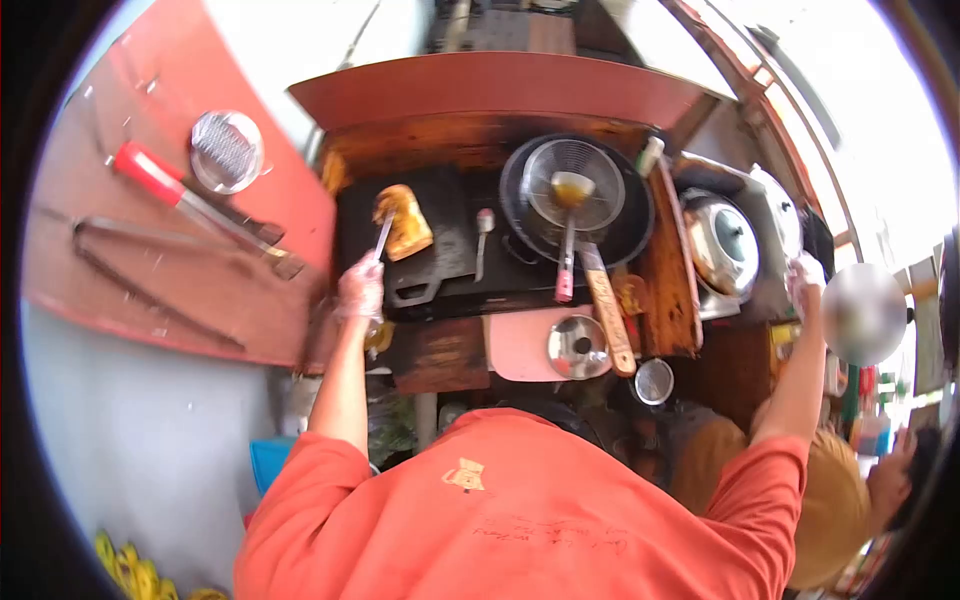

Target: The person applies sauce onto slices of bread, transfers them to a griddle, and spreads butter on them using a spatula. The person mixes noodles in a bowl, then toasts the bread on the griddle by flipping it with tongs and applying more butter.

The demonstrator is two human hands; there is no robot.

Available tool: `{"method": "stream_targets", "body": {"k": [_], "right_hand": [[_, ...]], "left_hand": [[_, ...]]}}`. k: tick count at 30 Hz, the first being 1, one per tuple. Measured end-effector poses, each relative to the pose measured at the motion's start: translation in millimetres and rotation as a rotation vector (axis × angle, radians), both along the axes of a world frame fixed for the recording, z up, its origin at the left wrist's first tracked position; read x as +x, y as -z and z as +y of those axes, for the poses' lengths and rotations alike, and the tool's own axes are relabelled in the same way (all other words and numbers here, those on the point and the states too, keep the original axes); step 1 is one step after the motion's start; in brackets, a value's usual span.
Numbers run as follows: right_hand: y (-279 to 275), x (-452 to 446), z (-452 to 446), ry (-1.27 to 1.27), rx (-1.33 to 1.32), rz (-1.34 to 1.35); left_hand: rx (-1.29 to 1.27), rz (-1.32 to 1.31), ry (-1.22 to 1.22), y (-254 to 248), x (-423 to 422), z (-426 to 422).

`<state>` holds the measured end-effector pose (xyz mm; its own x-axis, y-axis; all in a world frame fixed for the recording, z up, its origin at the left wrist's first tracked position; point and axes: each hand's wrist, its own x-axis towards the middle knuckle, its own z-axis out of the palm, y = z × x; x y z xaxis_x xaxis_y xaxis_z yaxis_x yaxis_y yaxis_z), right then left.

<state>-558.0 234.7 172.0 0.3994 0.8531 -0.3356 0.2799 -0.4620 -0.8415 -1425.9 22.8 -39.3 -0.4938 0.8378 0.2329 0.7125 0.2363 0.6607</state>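
Observation:
In a clear plastic glove, my left hand (361, 289) is closed round a slim metal utensil (384, 236). The far end of the utensil meets a browned slice of bread (408, 225), which has dark patches at its upper left. The bread lies on a black flat griddle plate (450, 225). Far to the right, my gloved right hand (804, 277) is beside the metal pot with a glass lid (722, 245); its fingers are too small and blurred to read. A small brush-like tool (484, 232) rests on the griddle, right of the bread.
A black wok (640, 215) carries a wire strainer (606, 190) and a ladle (568, 245). A steel lid (578, 347) sits on a pink board (510, 340). Tongs (160, 240), red-handled brush (150, 172) and small sieve (227, 152) lie on the left shelf. Another person (830, 500) is at right.

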Motion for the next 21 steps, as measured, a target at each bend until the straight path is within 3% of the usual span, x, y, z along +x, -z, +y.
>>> {"method": "stream_targets", "body": {"k": [2,4,7,9,12,15,19,21], "right_hand": [[4.2,-43.3,-28.7,0.021,-0.033,-0.071],[9.4,-79.9,-54.6,0.055,0.017,0.034],[20.2,-115.0,-80.0,0.061,0.028,0.096],[36.1,-125.2,-93.3,0.057,0.060,0.067],[44.3,-151.0,-111.8,0.067,0.018,0.082],[63.4,-156.2,-125.1,0.059,0.035,0.013],[73.2,-170.5,-136.8,0.063,0.086,-0.023],[73.5,-177.2,-141.9,0.071,0.140,0.057]], "left_hand": [[-0.038,-0.017,-0.124,0.5,-4.4,-3.2],[-0.041,0.025,-0.216,3.9,-8.7,-7.6],[-0.023,-0.016,0.001,-2.1,-6.4,-13.3],[-0.089,-0.006,-0.178,-0.4,-7.2,-13.5],[-0.060,-0.058,-0.014,3.5,-8.6,-14.8],[-0.050,0.016,-0.180,9.2,-5.2,-13.7],[-0.101,-0.019,-0.062,-17.4,7.7,-17.8],[-0.122,0.020,-0.144,-21.2,6.3,-11.7]]}}
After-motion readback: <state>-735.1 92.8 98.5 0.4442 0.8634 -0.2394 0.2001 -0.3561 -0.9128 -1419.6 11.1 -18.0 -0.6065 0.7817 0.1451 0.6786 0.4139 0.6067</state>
